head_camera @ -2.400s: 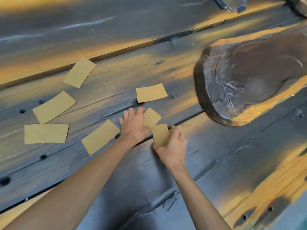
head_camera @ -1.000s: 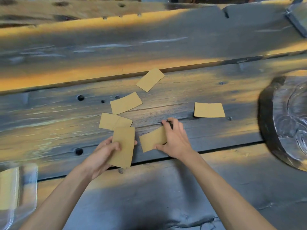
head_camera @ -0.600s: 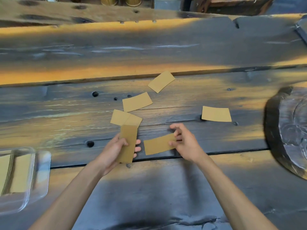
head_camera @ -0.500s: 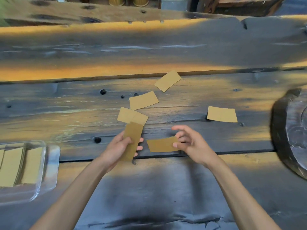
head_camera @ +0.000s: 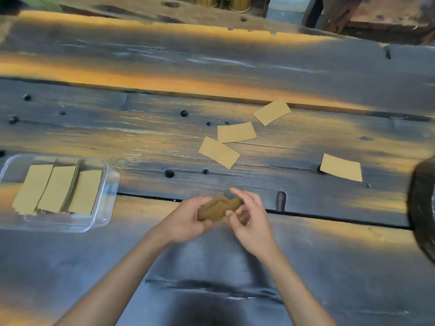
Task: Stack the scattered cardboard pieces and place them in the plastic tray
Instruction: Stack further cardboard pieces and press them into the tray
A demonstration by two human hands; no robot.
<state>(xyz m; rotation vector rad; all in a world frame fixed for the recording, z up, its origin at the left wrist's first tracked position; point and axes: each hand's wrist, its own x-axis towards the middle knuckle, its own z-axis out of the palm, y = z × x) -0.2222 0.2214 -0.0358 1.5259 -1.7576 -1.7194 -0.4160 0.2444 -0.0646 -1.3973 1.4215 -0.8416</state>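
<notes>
Both hands meeting low over the dark weathered wooden worktop. Left hand gripping a small stack of tan rectangular cardboard pieces from beneath, fingers curled round it. Right hand pinching the stack's right end, thumb and fingertips closed on the edges. Beyond the hands, four loose tan cardboard pieces flat on the planks: nearest, next, farthest, one well apart to the right. Clear plastic tray off left, cardboard pieces fanned inside. Dark carved wooden slab cut off at the right edge. Bolt holes dotting the planks.
</notes>
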